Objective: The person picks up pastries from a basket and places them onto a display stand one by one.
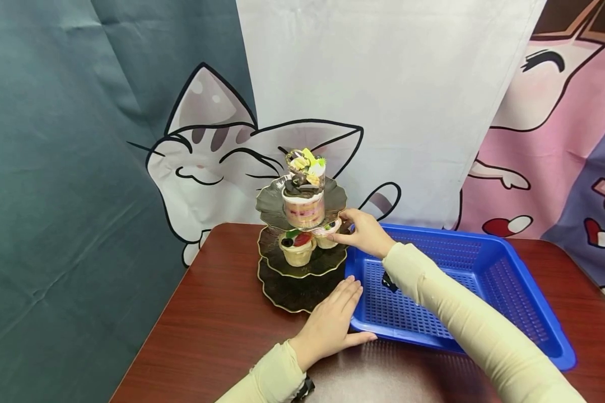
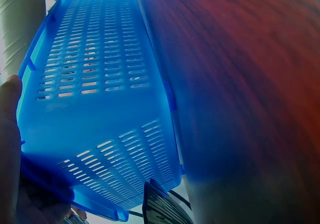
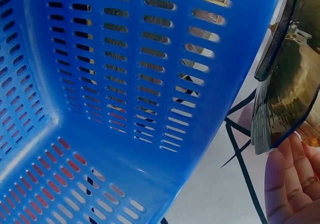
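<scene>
A three-tier dark scalloped cake stand [image 1: 276, 286] with gold edges stands on the table. My right hand [image 1: 365, 232] reaches to its middle tier and pinches a pink-topped cupcake [image 1: 326, 239] between thumb and fingers. In the right wrist view, the fingers [image 3: 292, 179] are right at a plate edge, with the cupcake mostly hidden. Beside it sits a cupcake with red and dark fruit [image 1: 297, 253]. My left hand [image 1: 327, 324] rests at the near left corner of a blue plastic basket [image 1: 526, 274], its fingers straight along the rim.
Layered dessert cups [image 1: 304, 210] with chocolate and yellow toppings stand on the top tier, above my right hand. The perforated basket is close against the stand's right side on the reddish wooden table [image 1: 196, 319]. A printed cloth [image 1: 383, 67] hangs behind.
</scene>
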Action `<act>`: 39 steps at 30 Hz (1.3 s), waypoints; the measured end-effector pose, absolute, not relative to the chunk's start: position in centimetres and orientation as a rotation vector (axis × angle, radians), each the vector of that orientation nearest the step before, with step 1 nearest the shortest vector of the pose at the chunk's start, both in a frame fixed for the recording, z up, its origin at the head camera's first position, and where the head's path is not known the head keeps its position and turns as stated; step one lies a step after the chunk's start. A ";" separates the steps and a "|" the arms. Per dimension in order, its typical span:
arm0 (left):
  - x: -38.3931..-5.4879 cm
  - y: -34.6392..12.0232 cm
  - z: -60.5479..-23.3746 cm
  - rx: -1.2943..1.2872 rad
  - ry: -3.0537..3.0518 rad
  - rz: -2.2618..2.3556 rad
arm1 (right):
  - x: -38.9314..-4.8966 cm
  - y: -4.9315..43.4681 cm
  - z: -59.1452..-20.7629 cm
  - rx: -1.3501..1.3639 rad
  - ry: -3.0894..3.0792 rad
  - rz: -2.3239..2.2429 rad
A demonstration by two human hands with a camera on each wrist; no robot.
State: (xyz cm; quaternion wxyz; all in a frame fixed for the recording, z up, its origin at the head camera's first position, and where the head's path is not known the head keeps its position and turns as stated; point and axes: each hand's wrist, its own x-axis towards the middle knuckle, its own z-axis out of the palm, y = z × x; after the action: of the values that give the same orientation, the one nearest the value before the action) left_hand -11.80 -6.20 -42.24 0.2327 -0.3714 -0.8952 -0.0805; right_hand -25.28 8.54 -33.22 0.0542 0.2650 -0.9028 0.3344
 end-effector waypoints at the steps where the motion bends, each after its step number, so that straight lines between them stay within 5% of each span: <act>1: -11.8 -6.2 -42.2 -1.021 -2.459 -0.221 | -25.3 8.6 -33.3 0.804 -2.741 1.020; 39: -11.8 -6.1 -42.3 -1.015 -2.447 -0.218 | -22.1 13.0 -30.4 0.792 -2.781 0.980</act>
State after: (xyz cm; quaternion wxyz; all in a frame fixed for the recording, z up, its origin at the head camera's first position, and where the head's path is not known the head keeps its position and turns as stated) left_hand -11.84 -6.08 -42.26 0.2395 -0.3708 -0.8938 -0.0795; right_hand -22.11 12.97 -30.44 0.0441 0.2590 -0.9100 0.3206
